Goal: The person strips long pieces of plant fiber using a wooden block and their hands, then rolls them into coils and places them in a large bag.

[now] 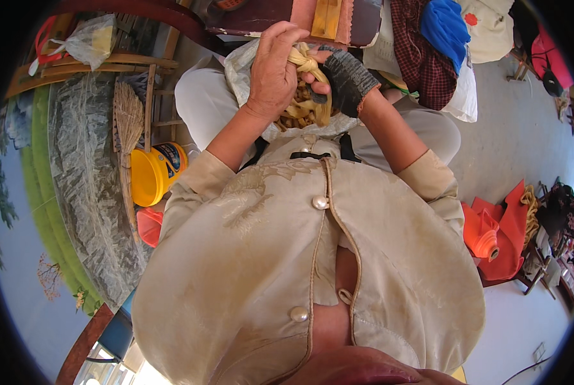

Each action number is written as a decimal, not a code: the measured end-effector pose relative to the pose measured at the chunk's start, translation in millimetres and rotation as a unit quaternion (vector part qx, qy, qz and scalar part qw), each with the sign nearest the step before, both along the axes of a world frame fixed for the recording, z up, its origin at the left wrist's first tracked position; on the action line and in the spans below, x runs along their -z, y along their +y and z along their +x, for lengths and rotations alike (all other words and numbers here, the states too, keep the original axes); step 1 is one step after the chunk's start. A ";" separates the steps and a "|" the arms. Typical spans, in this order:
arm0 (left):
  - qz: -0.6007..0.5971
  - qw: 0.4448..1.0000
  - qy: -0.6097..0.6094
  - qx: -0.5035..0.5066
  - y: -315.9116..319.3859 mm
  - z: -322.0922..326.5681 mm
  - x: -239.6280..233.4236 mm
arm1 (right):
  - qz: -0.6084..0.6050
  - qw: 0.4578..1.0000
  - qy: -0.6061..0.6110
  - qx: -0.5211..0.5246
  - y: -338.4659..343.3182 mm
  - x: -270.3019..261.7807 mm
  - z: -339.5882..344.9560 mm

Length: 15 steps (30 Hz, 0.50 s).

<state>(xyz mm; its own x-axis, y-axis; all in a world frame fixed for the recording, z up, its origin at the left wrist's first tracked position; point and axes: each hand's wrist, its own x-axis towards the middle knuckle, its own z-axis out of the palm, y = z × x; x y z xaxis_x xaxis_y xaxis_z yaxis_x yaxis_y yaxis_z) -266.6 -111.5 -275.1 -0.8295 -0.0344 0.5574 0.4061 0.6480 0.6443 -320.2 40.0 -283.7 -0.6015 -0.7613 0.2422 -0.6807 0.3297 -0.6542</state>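
Observation:
My right hand (347,79), in a dark grey fingerless knit glove, grips a knotted pale yellow strip (308,62) between thumb and fingers. One length of the strip hangs down below the fingers. Bare and with its fingers nearly straight, my left hand (273,72) curves around the strip's left side; its thumb is hidden. Both hands are above an open white woven sack (241,62) between my knees. Inside lie many yellow-brown strips (301,108), partly covered by my hands.
Ahead stands a dark red surface (253,17) with a wooden block (326,19) on pink cloth. On the left are a yellow bucket (147,175), a straw broom (128,110) and a wooden rack (150,96). Cloths, one bright blue (443,31), lie right. An orange funnel (484,243) sits further back.

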 end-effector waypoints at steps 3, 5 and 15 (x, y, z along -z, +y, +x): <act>0.036 0.998 -0.040 0.040 -2.4 -2.9 -0.3 | -0.032 0.994 -0.099 0.032 1.0 -8.8 7.2; 0.041 0.995 -0.071 0.056 -3.5 -4.5 -0.2 | -0.039 0.947 -0.312 0.067 4.5 -21.6 5.7; 0.282 0.901 -0.263 0.199 -6.2 -8.9 -4.5 | -0.111 0.976 -0.156 0.107 20.0 -24.9 -9.4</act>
